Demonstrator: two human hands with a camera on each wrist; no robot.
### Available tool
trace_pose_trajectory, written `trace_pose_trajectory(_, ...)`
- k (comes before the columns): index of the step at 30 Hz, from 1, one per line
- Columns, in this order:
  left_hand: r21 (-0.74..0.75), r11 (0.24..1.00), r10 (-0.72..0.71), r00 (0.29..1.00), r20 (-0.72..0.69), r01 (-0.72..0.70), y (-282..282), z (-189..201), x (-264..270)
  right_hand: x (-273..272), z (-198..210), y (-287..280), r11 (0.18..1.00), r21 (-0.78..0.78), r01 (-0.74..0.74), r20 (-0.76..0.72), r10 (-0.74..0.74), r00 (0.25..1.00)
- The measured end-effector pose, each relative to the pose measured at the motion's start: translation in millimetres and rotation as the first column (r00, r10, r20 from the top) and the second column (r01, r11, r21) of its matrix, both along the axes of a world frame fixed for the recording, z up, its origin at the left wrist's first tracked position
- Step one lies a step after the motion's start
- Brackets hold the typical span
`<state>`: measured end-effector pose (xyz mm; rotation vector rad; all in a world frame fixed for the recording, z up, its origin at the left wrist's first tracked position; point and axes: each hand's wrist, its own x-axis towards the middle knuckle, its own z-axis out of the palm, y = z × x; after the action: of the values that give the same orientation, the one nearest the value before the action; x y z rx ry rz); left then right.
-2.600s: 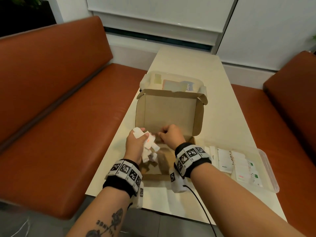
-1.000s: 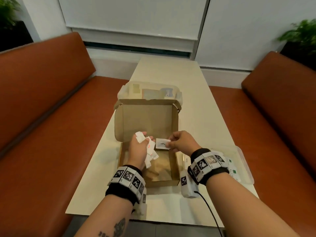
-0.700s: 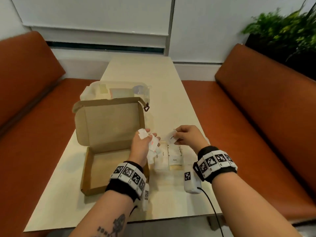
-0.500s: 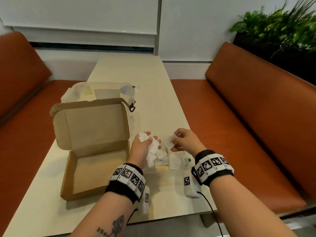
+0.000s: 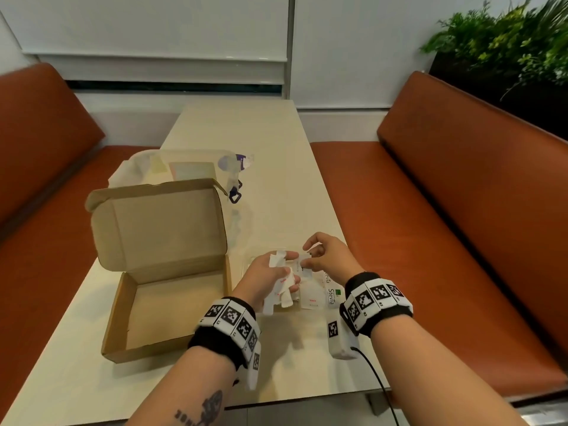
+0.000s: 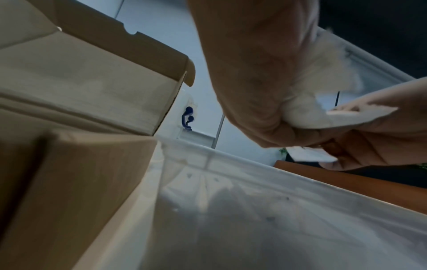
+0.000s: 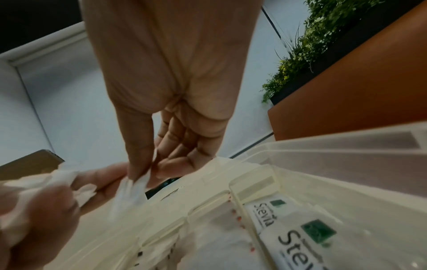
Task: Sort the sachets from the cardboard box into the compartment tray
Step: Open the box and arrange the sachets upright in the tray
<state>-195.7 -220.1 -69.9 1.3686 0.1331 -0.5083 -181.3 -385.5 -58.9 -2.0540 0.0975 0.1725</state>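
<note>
While my left hand (image 5: 268, 276) keeps a fistful of white sachets (image 5: 281, 287) bunched in its curled fingers, my right hand (image 5: 327, 260) has thumb and forefinger pinched on a single sachet (image 5: 304, 257) at the top of that bunch, the other fingers loosely spread. I judge this to be the peel-off step: one hand serves as a magazine so the other can draw one packet at a time and read it before dropping it.

Both hands hover directly over the clear compartment tray (image 7: 323, 151), which sits on the bench (image 5: 246, 133) at about 3 o'clock from the cardboard box (image 5: 159, 272). Holding the bunch above the tray rather than over the box keeps each drop short. From the right wrist view I see Stevia sachets (image 7: 298, 235) with green squares lying together in one compartment, and sachets with red marks (image 5: 312, 298) in the neighbouring one toward the box, so the sorting goes by kind.

The box stands open with its lid (image 5: 159, 226) propped upright at 12 o'clock; its floor looks bare from the head view, so I believe what remains is in my left hand. A clear plastic bag (image 5: 184, 167) lies behind the box lid. The print on the pinched sachet is too blurred for me to read, so I cannot tell which compartment it belongs in.
</note>
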Motion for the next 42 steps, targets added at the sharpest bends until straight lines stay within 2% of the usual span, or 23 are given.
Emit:
trace_pose_trajectory(3,-0.014,0.997,0.074,0.997,0.036,-0.073,0.9,-4.8,2.5,1.3,-3.8,4.2,1.0,0.024,0.015,-0.006,-0.015,1.0)
trace_pose_trajectory(7,-0.146,0.97,0.193,0.981,-0.013,-0.193,3.6,-14.4,2.3,3.8,-8.0,10.5,1.0,-0.004,0.031,-0.021,-0.031,0.999)
trace_pose_trajectory(10,-0.325,0.861,0.385,0.919,-0.082,-0.39,10.7,-20.9,6.0,8.1,-7.5,14.2,0.98,-0.196,0.026,0.043,-0.017,0.999)
trace_pose_trajectory(12,-0.422,0.763,0.475,0.867,-0.148,-0.49,16.9,-23.1,11.2,10.1,-7.1,20.0,0.945,-0.321,-0.068,0.02,0.079,0.997)
trace_pose_trajectory(14,-0.462,0.721,0.501,0.849,-0.168,-0.517,20.9,-23.2,14.0,10.3,-8.6,28.8,0.889,-0.42,-0.185,-0.052,0.18,0.982)
trace_pose_trajectory(19,-0.479,0.72,0.484,0.858,-0.173,-0.502,22.3,-21.9,11.9,8.8,-20.0,48.8,0.727,-0.578,-0.371,-0.19,0.322,0.927)
trace_pose_trajectory(25,-0.424,0.772,0.458,0.877,-0.147,-0.474,22.7,-25.7,7.3,7.8,-25.3,57.0,0.612,-0.674,-0.414,-0.217,0.371,0.903)
trace_pose_trajectory(27,-0.421,0.777,0.454,0.88,-0.141,-0.468,23.3,-26.3,6.8,5.7,-26.6,58.9,0.576,-0.712,-0.402,-0.181,0.403,0.897)
trace_pose_trajectory(30,-0.417,0.782,0.45,0.883,-0.136,-0.463,23.6,-26.6,7.2,2.8,-33.1,59.2,0.607,-0.706,-0.366,-0.113,0.414,0.903)
trace_pose_trajectory(39,-0.396,0.803,0.432,0.893,-0.127,-0.445,24.2,-27.6,6.8,1.3,-42.0,60.8,0.637,-0.694,-0.335,-0.104,0.372,0.922)
trace_pose_trajectory(42,-0.361,0.824,0.428,0.898,-0.107,-0.436,24.9,-30.5,7.2,-0.7,-37.5,59.6,0.727,-0.626,-0.281,-0.05,0.323,0.945)
